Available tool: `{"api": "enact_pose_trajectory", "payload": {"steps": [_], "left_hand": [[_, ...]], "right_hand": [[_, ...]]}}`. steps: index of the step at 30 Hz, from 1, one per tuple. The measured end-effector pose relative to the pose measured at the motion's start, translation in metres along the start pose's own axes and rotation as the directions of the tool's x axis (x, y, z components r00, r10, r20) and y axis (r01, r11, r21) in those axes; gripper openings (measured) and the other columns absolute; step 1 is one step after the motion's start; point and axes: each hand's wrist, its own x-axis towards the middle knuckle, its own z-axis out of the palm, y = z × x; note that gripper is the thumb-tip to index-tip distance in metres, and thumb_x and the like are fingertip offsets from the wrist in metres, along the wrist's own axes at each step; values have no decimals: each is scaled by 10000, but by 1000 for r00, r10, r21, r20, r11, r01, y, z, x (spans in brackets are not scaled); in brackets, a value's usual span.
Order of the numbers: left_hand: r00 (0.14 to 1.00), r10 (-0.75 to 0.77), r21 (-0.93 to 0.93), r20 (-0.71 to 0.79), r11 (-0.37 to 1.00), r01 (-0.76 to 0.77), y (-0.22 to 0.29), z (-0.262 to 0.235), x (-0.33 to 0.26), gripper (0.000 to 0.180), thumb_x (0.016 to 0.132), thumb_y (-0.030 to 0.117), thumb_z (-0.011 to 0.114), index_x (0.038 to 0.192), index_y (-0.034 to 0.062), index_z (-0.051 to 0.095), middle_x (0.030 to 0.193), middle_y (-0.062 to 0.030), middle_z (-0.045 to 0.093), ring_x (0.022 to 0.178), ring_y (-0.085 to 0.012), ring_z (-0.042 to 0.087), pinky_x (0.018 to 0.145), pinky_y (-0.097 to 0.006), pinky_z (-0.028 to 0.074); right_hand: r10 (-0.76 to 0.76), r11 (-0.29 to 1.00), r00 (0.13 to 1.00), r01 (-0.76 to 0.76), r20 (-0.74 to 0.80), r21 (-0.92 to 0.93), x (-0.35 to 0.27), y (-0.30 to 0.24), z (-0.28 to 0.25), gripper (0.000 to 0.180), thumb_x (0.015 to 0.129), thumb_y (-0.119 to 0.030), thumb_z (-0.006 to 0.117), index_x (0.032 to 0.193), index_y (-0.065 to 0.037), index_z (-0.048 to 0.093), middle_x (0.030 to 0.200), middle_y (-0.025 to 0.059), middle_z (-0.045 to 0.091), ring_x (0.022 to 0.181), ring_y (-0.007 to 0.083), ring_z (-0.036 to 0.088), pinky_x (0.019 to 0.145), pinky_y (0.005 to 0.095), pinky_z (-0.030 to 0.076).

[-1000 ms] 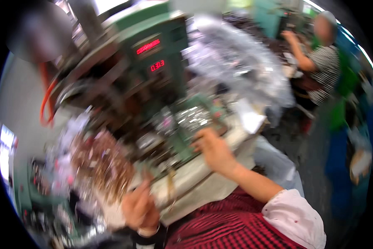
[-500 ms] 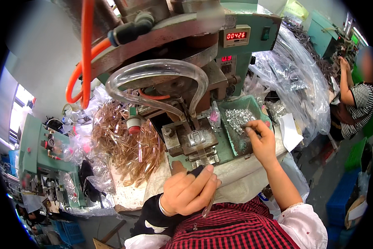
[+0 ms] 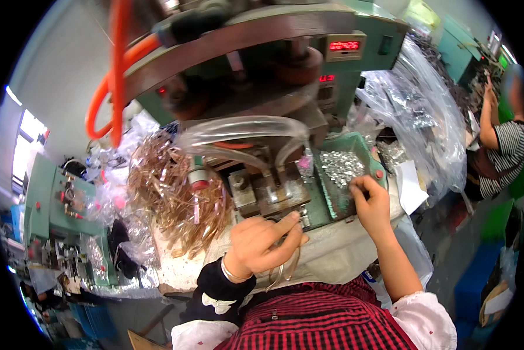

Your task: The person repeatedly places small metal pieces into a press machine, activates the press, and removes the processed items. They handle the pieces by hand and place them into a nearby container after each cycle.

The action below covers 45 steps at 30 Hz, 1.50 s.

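Observation:
My left hand point(image 3: 263, 244) is closed with its fingertips close to the front of the machine's metal die block point(image 3: 282, 201). It grips a clear, brownish plastic strip point(image 3: 286, 272), whose loose part loops down below the fingers toward my apron. Whether the strip's other end reaches into the die is hidden by my fingers. My right hand point(image 3: 371, 204) is at the right side of a green tray point(image 3: 334, 208) holding a pile of small silvery metal pieces point(image 3: 342, 167). Its thumb and fingers are pinched together at the pile's near edge; what they hold is too small to make out.
A bent clear tube point(image 3: 244, 127) arches over the die, beneath the green press. An orange hose point(image 3: 119, 73) hangs at left. Tangled brownish plastic strips point(image 3: 177, 201) cover the table's left. Clear plastic sheeting point(image 3: 419, 111) lies at right; a person in stripes point(image 3: 510, 146) works beyond.
My left hand has moved slightly up toward the die, and the strip below it now forms a larger loop. The clear tube sits lower. My right hand has shifted slightly right and down.

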Motion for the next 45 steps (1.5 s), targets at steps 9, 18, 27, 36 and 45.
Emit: {"api": "enact_pose_trajectory", "payload": {"steps": [9,18,27,36,45], "left_hand": [[936,-348,638,47,732,240,53,-60,-48,263,789,31,771,1047,45,728,1036,-91,750,675,-190,653,587,-320,508],[337,-935,896,111,241,373,-104,-72,-123,301,798,397,829,832,104,766,877,-125,711,828,-333,696,729,-429,550],[-3,-871,695,491,389,604,-108,-134,-125,222,794,231,758,811,10,771,693,-149,692,681,-273,708,666,-409,560],[198,-960,-583,200,46,811,-67,-90,-77,130,971,25,638,1098,2,625,871,-74,710,687,-137,668,591,-239,496],[668,-684,-678,-293,642,359,-12,-69,-3,160,1040,140,582,1085,-1,644,924,-135,687,793,-187,679,564,-242,534]], "right_hand": [[-196,970,973,211,-124,120,11,5,27,98,954,9,634,1050,14,656,886,70,689,816,140,641,768,265,496],[-142,977,989,147,-46,151,15,-6,35,93,939,-24,660,1026,9,670,878,95,699,813,166,656,772,292,507],[-67,993,934,96,-350,66,-39,27,-37,122,902,33,677,1009,1,725,952,60,708,863,143,645,770,257,495],[-275,865,960,267,-45,425,-5,-96,29,328,883,7,709,1205,24,645,1011,116,724,914,172,689,845,284,531],[-44,664,997,-21,67,748,-11,-114,81,407,908,36,679,1287,29,532,1108,79,681,1010,112,634,910,253,494]]}}
